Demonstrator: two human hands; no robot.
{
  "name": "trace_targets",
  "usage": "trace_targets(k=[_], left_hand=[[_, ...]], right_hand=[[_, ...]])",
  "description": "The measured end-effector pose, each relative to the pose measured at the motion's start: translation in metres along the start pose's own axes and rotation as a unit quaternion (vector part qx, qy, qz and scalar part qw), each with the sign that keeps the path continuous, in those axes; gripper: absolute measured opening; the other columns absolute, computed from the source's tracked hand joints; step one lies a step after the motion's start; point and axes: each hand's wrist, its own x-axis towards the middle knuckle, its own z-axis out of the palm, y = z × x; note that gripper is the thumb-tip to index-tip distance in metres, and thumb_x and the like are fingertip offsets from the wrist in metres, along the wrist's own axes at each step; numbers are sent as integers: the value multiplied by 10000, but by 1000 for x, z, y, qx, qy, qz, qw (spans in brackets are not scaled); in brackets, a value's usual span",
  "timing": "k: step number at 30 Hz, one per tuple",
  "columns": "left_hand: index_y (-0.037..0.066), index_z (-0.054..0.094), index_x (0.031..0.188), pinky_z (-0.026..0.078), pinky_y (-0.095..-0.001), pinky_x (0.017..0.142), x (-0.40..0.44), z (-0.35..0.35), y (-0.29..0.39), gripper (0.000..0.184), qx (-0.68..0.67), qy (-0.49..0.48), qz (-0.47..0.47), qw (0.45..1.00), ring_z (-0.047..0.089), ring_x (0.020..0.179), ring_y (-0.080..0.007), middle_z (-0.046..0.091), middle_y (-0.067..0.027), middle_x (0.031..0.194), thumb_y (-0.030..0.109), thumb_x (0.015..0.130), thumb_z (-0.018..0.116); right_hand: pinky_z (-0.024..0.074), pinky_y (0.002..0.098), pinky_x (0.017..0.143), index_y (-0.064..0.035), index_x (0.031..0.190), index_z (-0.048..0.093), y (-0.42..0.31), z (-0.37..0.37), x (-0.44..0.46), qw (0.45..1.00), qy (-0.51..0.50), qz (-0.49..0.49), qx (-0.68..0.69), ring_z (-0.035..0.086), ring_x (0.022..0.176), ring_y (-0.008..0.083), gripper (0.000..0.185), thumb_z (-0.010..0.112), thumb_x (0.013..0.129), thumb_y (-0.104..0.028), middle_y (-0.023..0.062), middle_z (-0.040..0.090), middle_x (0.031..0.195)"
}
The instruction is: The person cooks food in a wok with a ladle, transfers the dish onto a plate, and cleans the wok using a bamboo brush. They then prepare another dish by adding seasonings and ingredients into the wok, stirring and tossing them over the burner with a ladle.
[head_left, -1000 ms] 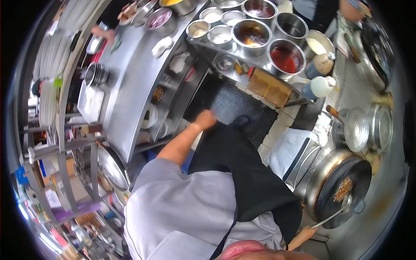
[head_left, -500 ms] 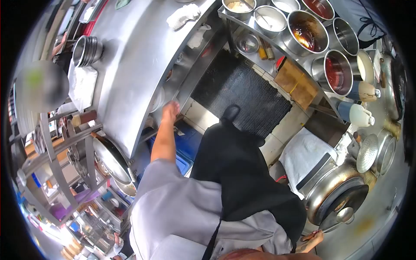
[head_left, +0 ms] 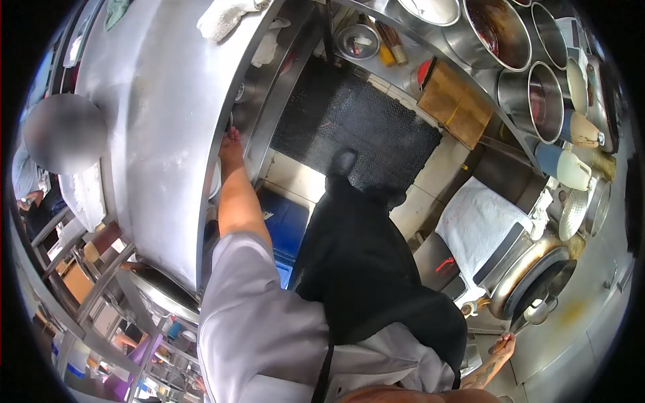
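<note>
My left hand [head_left: 231, 146] reaches in at the edge of the shelf under the steel counter [head_left: 144, 134]. Its fingers are curled, partly hidden by the counter edge, and what they hold, if anything, I cannot make out. A white round dish [head_left: 215, 180] is partly visible beside my left wrist. Out to the right, my right hand [head_left: 502, 345] is closed around the handle of a ladle [head_left: 536, 311]. The ladle's bowl lies over a dark wok [head_left: 547, 282] on the stove.
Steel pots [head_left: 497, 33] of sauce line the shelf at upper right, near plastic jugs [head_left: 564, 166]. A white cloth [head_left: 480, 221] hangs by the stove. A blue bin [head_left: 285, 225] stands below the counter; a black mat [head_left: 356, 127] covers the floor. Another person [head_left: 30, 178] is at far left.
My left hand has moved forward along the counter and in at the shelf edge. My right hand stays on the ladle. The view has shifted, with the pots now nearer the top edge.
</note>
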Motion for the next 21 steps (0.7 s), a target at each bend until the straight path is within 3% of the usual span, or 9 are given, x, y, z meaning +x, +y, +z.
trace_targets(k=[3, 6, 9, 11, 15, 16, 18, 19, 21], left_hand=[[94, 509, 1187, 521, -412, 818, -26, -3, 0, 303, 25, -23, 39, 999, 577, 990, -277, 568, -144, 1130, 304, 978, 448], [81, 500, 1214, 533, -389, 792, -79, -7, -2, 288, 75, 0, 39, 996, 578, 979, -262, 563, -132, 1153, 230, 968, 478], [54, 483, 1212, 556, -359, 699, -149, -13, -10, 324, 146, 44, 6, 988, 610, 889, -249, 583, -106, 1106, 49, 905, 586], [39, 494, 1168, 558, -324, 626, -181, -8, -19, 271, 267, 34, 10, 963, 626, 793, -210, 602, -106, 1048, 47, 908, 571], [22, 505, 1132, 551, -298, 596, -302, 90, -35, 235, 386, -106, 17, 916, 630, 764, -184, 610, -109, 1009, 45, 908, 569], [21, 509, 1126, 550, -293, 600, -317, 110, -45, 226, 409, -141, 14, 902, 630, 767, -178, 612, -105, 1006, 53, 911, 573], [19, 517, 1109, 549, -287, 607, -353, 158, -69, 203, 427, -230, 5, 874, 633, 769, -170, 618, -99, 999, 66, 919, 574], [19, 522, 1099, 548, -285, 609, -376, 185, -83, 188, 422, -283, -2, 862, 634, 767, -169, 622, -97, 994, 71, 925, 571], [22, 534, 1074, 547, -279, 616, -428, 237, -118, 153, 426, -379, -12, 821, 637, 758, -161, 631, -91, 975, 85, 937, 564]], right_hand=[[451, 277, 437, -136, 732, 448, 4, -6, 30, 996, 27, 44, 72, 478, 476, 142, 278, 429, 984, -249, -2, 479, 572], [459, 217, 491, -131, 784, 482, 6, -15, 35, 998, -47, 40, -11, 496, 538, 86, 205, 480, 964, -227, -26, 496, 632], [424, 261, 429, -133, 731, 431, 13, -6, 42, 999, 35, 15, 4, 466, 479, 131, 289, 414, 992, -258, -16, 464, 584], [418, 257, 431, -145, 731, 430, 12, 20, 17, 997, 64, -6, 51, 455, 476, 121, 286, 420, 992, -264, -26, 454, 583], [373, 244, 447, -158, 744, 442, 13, 11, 21, 993, 94, -7, 64, 435, 484, 93, 250, 479, 975, -248, -38, 447, 589], [406, 253, 557, -136, 814, 525, 19, 8, 18, 991, 103, -38, 80, 472, 571, 86, 151, 566, 920, -237, -54, 497, 665], [425, 262, 577, -120, 935, 593, 32, 1, 21, 978, 125, -89, 142, 514, 645, 89, 114, 611, 887, -222, -28, 568, 785], [345, 262, 474, -141, 849, 524, 28, 6, 21, 976, 124, -86, 159, 439, 548, 90, 92, 576, 909, -188, -32, 518, 679], [325, 274, 424, -147, 850, 510, 49, -22, 55, 980, 81, -85, 160, 399, 475, 91, 105, 593, 906, -179, -31, 494, 658]])
